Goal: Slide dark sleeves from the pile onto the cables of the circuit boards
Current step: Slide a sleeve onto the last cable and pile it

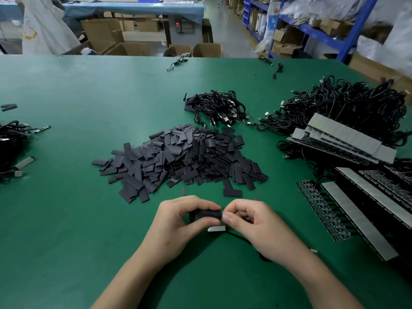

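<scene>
Green worktable (66, 219), warehouse setting.
- Bottom centre: left hand (178, 221) pinches dark sleeve (209, 214) between thumb and curled fingers. Right hand (256, 226), fingers curled, grips something small at sleeve's mouth, identity unclear. Cable (239, 237) trails beneath.
- Judgement: this sleeve mid-fitting, not seated.
- Mid frame: pile of sleeves (178, 157), large.
- Right: circuit boards (347, 210) in rows, seemingly unsleeved.
- Left edge: small heap (11, 139), finished status unconfirmed.
- Upper right: cable bundles (345, 101).
- Judgement: bulk outstanding.
</scene>
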### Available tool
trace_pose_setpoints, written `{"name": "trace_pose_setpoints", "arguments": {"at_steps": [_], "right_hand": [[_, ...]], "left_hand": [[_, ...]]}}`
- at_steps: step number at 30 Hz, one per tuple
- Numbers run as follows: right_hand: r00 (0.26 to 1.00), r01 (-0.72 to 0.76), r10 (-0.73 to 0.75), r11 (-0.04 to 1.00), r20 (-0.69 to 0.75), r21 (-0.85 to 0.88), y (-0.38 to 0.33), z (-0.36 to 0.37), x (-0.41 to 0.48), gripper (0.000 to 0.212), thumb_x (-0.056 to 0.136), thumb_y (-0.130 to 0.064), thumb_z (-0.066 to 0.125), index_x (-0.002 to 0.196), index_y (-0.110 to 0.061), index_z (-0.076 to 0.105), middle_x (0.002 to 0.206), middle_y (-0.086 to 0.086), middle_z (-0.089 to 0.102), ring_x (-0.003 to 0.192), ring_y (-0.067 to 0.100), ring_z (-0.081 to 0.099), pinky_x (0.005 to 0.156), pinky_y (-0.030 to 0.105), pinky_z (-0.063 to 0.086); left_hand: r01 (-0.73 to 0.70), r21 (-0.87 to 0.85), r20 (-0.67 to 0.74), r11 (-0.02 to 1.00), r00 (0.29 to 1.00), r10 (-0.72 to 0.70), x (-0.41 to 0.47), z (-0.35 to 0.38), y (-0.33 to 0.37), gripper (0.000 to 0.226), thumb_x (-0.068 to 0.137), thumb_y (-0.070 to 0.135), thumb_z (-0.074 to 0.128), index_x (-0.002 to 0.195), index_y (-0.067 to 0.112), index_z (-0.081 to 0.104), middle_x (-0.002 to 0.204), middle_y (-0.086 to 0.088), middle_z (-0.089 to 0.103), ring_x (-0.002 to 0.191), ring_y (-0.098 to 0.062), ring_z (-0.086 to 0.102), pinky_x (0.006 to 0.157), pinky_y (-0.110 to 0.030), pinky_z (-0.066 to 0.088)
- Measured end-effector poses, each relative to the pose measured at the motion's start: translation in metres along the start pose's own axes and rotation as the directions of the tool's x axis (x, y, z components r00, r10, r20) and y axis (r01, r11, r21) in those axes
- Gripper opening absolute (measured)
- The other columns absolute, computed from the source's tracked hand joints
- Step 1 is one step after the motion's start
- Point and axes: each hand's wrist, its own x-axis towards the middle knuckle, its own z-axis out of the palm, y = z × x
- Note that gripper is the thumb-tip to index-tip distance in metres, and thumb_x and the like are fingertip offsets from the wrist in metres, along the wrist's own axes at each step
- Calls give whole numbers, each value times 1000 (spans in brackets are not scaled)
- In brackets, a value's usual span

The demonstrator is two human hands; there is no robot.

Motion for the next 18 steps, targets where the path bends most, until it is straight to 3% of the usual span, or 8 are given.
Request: {"name": "trace_pose_setpoints", "arguments": {"at_steps": [4, 8, 12, 18], "right_hand": [[1000, 7, -7, 1000, -2, -11, 1, 1, 0, 27, 87, -56, 55, 87, -33, 69, 71, -11, 62, 68, 4, 53, 70, 32, 44], [1000, 12, -9, 996, -27, 86, 0, -1, 1, 27, 89, -55, 57, 88, -32, 71, 65, -15, 58, 60, 2, 46, 61, 22, 37], [998, -12, 23, 978, -54, 208, -1, -5, 2, 22, 93, -43, 59, 90, -28, 74, 64, -6, 51, 63, 18, 43, 58, 33, 37], [998, -15, 27, 976, -54, 218, -5, -2, 2, 20, 99, -32, 60, 86, -25, 74, 62, -8, 58, 60, 9, 49, 59, 18, 42]], "left_hand": [[-23, 13, -9, 1000, 1000, 23, 0, 1, 1, 18, 81, 29, 83, 99, 26, 80, 92, 18, 75, 85, -8, 70, 79, -18, 51], [-88, 86, -101, 992, 990, 97, 1, 2, 3, 30, 81, 33, 84, 110, 26, 78, 96, 17, 73, 87, -8, 68, 76, -22, 51], [-58, 81, -286, 995, 955, 79, 2, 0, -1, 29, 80, 25, 82, 110, 22, 79, 91, 14, 74, 82, -11, 69, 74, -17, 50], [-76, 94, -307, 993, 946, 101, 1, 3, 0, 21, 88, 25, 76, 107, 18, 81, 91, 17, 73, 78, -8, 69, 72, -19, 51]]}}
